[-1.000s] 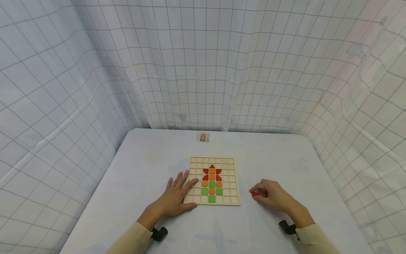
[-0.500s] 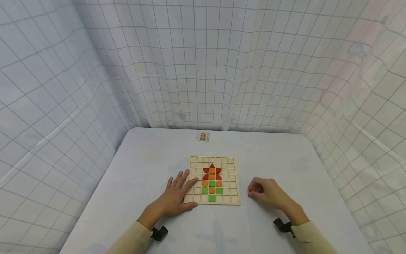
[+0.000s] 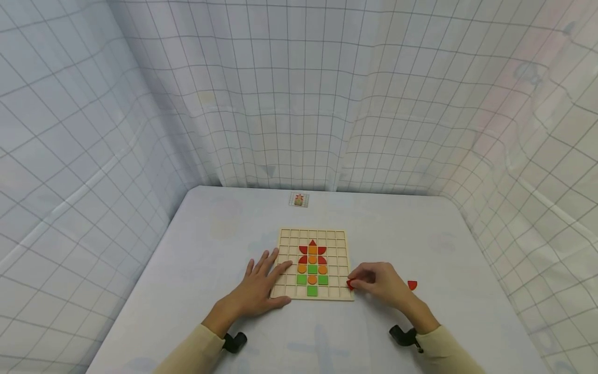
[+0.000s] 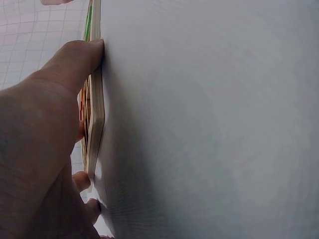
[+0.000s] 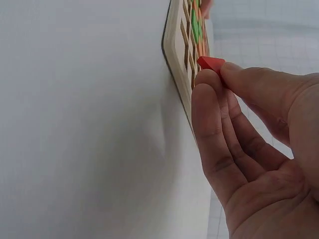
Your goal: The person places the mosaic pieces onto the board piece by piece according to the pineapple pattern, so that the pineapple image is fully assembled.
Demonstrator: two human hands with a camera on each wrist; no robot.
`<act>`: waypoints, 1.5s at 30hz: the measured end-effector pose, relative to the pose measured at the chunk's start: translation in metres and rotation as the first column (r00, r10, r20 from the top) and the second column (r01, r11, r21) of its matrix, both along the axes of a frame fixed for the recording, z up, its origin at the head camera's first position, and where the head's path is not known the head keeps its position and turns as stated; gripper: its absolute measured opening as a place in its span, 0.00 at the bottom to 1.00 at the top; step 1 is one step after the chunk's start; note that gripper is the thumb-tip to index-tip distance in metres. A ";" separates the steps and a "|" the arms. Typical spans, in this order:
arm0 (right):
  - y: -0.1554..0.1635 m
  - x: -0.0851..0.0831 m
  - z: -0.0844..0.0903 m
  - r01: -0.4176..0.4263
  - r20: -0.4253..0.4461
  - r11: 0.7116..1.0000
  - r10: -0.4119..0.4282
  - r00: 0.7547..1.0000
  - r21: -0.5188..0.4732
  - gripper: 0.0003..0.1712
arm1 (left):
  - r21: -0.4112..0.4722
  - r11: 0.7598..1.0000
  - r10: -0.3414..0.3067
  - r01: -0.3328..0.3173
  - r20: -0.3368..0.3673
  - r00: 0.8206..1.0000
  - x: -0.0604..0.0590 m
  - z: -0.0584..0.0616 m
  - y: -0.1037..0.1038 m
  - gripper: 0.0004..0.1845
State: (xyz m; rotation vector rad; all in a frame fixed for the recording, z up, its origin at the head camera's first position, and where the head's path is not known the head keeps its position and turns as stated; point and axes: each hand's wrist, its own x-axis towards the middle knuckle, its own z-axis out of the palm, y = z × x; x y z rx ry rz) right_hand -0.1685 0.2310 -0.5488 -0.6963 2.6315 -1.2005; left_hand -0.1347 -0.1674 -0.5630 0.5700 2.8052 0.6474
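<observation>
A wooden grid board (image 3: 337, 236) lies on the white table, with red, orange and green pieces forming a flower (image 3: 312, 267). My left hand (image 3: 261, 285) rests flat with straight fingers on the board's left edge (image 4: 95, 124). My right hand (image 3: 374, 283) pinches a small red piece (image 3: 349, 284) between thumb and forefinger at the board's right edge. The right wrist view shows the red piece (image 5: 211, 63) at my fingertips next to the board (image 5: 177, 59).
Another red piece (image 3: 412, 284) lies on the table just right of my right hand. A small picture card (image 3: 299, 200) sits at the table's far edge. Gridded white curtains enclose the table on three sides.
My right hand took up a red piece and moved left to the board's right edge, uncovering a second red piece on the table. The left hand stayed still.
</observation>
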 end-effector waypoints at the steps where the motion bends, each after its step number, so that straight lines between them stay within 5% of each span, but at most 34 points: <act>1: -0.003 0.001 0.000 -0.001 0.013 1.000 0.001 1.000 -0.005 0.06 | 0.001 1.000 0.000 0.000 0.002 1.000 0.000 0.001 0.000 0.51; 20: -0.048 0.005 -0.009 -0.015 0.058 0.999 0.017 0.998 -0.033 0.05 | 0.001 1.000 0.006 -0.006 0.008 1.000 -0.002 0.000 -0.002 0.52; 45: -0.064 0.012 -0.015 -0.019 -0.055 1.000 0.018 0.998 -0.014 0.04 | 0.005 1.000 -0.008 0.008 0.006 1.000 -0.001 -0.001 -0.001 0.52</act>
